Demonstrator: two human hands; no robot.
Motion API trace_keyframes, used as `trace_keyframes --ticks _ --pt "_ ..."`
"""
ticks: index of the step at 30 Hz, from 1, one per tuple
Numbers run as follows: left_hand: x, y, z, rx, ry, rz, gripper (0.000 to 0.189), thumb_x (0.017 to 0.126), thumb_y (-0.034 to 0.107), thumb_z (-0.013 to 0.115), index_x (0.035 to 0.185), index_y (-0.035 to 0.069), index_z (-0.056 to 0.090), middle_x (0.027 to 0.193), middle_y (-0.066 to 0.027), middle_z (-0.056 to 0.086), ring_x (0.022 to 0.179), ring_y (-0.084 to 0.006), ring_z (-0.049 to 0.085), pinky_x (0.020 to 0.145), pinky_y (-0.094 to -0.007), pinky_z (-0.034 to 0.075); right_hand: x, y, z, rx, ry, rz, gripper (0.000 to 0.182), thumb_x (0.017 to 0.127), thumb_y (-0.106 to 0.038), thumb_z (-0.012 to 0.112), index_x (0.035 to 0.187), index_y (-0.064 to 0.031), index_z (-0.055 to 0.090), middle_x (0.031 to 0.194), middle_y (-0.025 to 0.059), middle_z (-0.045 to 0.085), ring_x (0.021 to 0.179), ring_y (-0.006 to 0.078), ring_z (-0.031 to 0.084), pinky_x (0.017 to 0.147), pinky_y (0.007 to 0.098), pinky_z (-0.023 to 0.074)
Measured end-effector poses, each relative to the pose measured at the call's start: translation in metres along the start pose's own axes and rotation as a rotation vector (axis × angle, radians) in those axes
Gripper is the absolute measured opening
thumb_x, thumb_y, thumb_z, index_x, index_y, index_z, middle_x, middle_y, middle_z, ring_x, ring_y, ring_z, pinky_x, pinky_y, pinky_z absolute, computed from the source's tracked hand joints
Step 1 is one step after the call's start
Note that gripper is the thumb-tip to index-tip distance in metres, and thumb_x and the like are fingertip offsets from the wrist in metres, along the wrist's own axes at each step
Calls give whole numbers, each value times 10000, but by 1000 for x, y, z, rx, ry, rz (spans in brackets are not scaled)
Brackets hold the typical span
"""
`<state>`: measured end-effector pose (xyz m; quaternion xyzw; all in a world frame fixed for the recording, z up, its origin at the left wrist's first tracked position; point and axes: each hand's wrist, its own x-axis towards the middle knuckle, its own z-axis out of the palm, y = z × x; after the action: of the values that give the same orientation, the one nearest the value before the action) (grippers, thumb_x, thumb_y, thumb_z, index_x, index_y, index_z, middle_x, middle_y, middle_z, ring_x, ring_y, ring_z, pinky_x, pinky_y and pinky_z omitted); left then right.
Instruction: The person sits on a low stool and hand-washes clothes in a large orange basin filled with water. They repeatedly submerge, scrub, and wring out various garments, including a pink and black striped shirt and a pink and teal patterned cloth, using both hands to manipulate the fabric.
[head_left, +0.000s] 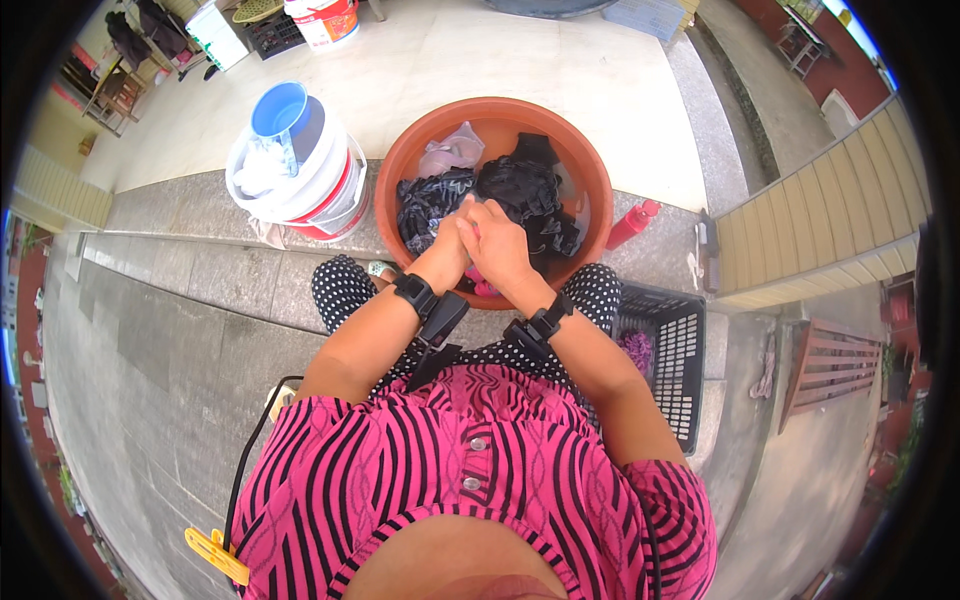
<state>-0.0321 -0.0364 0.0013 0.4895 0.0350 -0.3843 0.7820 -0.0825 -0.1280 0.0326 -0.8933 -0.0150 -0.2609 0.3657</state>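
A round orange-brown plastic tub (392, 150) with water and wet clothes stands between my knees. Over its near half, my left hand (450, 236) and my right hand (501, 241) press together, closed around a pink cloth (484, 283). Only bits of that cloth show, between the fingers and below the wrists; the rest is hidden. Just beyond my hands lie a dark patterned garment (431, 199) on the left and black garments (517, 184) on the right. A pale pink bra (452, 150) floats at the tub's far left.
Left of the tub stands a white bucket (330, 202) with a blue plastic dipper (279, 112) on top. A red bottle (632, 223) is at the tub's right. A black plastic crate (679, 360) by my right leg holds a purple item (636, 351). A step edge runs beneath.
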Motion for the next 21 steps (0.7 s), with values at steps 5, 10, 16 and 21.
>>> trace_keyframes --ticks 5,10,16,21 --pt "-6 16 9 9 144 -179 306 947 441 508 929 156 620 815 8 611 662 -108 564 539 -267 427 10 35 -15 -46 12 296 192 902 -182 568 853 4 572 809 164 586 770 317 604 692 379 473" --pt "-4 42 3 -119 126 -31 240 944 339 548 999 111 598 903 -24 631 784 -139 603 623 -268 504 11 73 -21 895 -313 409 265 922 -128 568 1158 -10 587 1021 64 649 892 125 599 821 266 477" --pt "2 33 -12 -72 63 67 229 960 286 518 978 68 585 907 -84 620 820 -185 612 690 -324 533 0 18 -29 450 -113 170 238 861 -134 641 1078 -52 585 946 113 649 858 184 631 770 299 490" --pt "-5 11 -3 -45 152 88 331 982 364 465 863 77 580 772 -48 577 702 -157 556 626 -301 469 -10 -14 -12 70 -82 -13 193 869 -260 601 813 -81 551 687 174 604 690 372 609 613 424 485"
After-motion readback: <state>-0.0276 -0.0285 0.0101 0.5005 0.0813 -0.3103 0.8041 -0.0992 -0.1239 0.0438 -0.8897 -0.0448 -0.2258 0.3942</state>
